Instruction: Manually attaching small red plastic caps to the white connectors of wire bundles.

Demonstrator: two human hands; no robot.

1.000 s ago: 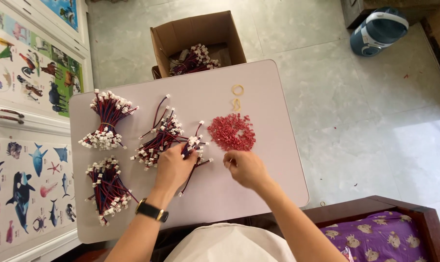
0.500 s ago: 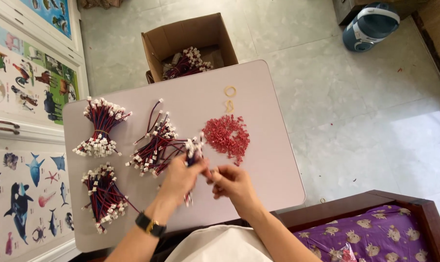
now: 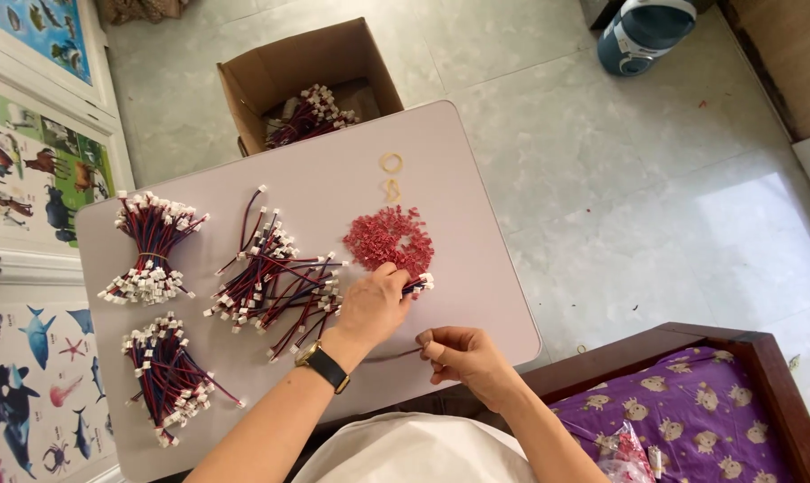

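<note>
From my head camera, looking straight down: the brown cardboard box (image 3: 311, 80) stands open on the tiled floor just behind the table's far edge, and in it lies a heap of red-and-dark wire leads with white plugs (image 3: 308, 114). On the pale lilac table (image 3: 476, 268) itself nothing is boxed; the small red connector housings (image 3: 389, 240) lie in a loose flat pile, with two yellowish rubber bands (image 3: 391, 175) just beyond them.

Half a second ago my two hands were close together over the table's middle, working at one lead. Now they are apart: my left hand (image 3: 372, 309), watch on the wrist, has reached to the near edge of the red pile, its fingers closed on one wire lead (image 3: 418, 285) whose white plug pokes out to the right. My right hand (image 3: 463, 356) has drawn back toward the table's near edge, thumb and fingers pinched together; I cannot tell whether it holds anything.

The wires are thin, glossy, red and dark blue, each tipped with a small blocky white plug. A loose fan of them (image 3: 275, 277) spreads just left of my left hand. Two bundles, tied at the waist, lie further left: one far (image 3: 152, 249), one near (image 3: 168, 376). The tabletop is smooth with rounded corners.
</note>
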